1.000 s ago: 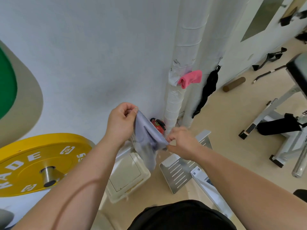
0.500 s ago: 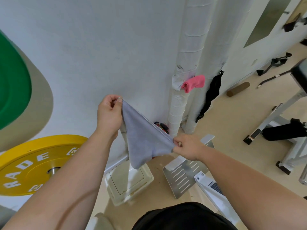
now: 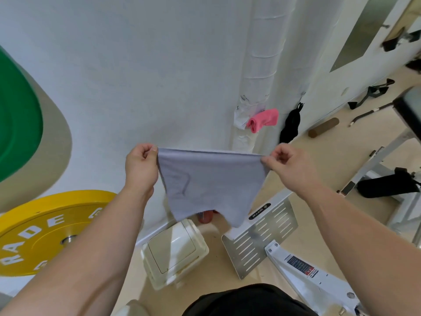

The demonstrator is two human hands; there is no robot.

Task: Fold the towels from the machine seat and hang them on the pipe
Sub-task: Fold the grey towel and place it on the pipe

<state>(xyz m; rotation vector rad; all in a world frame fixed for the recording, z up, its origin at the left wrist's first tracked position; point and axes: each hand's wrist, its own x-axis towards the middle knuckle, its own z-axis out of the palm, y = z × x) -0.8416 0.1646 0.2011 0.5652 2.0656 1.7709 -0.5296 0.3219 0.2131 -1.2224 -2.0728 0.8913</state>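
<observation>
Beyond the right hand (image 3: 289,165) rises the wrapped pipe (image 3: 262,65). Between that hand and the left hand (image 3: 140,169) the grey towel (image 3: 209,183) hangs stretched, each pinching a top corner. A pink towel (image 3: 264,119) drapes the pipe; the grey hem half hides something red (image 3: 206,217).

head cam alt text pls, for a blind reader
A left hand and a right hand each pinch a top corner of a grey towel, holding it spread before a white wall. Behind, a pink towel hangs on a white wrapped pipe; a yellow weight plate sits lower left.
</observation>
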